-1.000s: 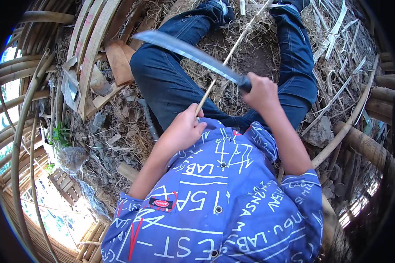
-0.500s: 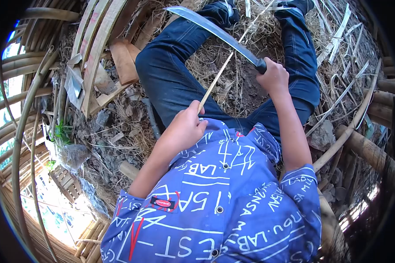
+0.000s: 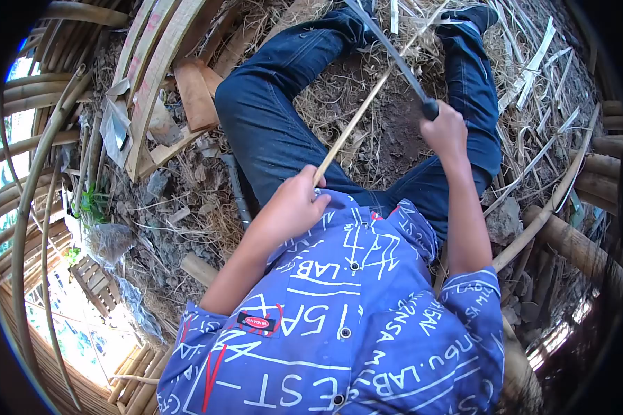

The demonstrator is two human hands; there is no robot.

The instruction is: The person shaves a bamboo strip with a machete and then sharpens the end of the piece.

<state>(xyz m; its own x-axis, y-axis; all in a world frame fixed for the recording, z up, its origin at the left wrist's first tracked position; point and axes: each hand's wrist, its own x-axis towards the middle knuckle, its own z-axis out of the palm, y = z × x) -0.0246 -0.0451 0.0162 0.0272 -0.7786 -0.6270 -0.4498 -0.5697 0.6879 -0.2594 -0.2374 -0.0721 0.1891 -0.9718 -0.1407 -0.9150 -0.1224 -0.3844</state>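
Observation:
A long thin strip of bamboo or wood [image 3: 360,112] runs from my left hand [image 3: 294,203] up and away between the legs. The fingers of that hand are wrapped round its near end, close to my shirt. My right hand [image 3: 444,131] grips the dark handle of a long knife [image 3: 399,61]. The blade points up and to the left, seen nearly edge-on, and crosses over the strip in view. Whether blade and strip touch, I cannot tell. The knife's tip runs to the top edge of the view.
Both legs in dark jeans [image 3: 266,135] are spread on ground strewn with shavings. Curved planks [image 3: 152,76] and a brown wood block [image 3: 196,95] lie at the left. A thick bamboo pole [image 3: 578,249] is at the right, and bamboo slats [image 3: 38,145] stand far left.
The knife has swung so its blade points more steeply up and looks narrower. My right hand has shifted slightly right and down. More of the strip's upper part shows brightly.

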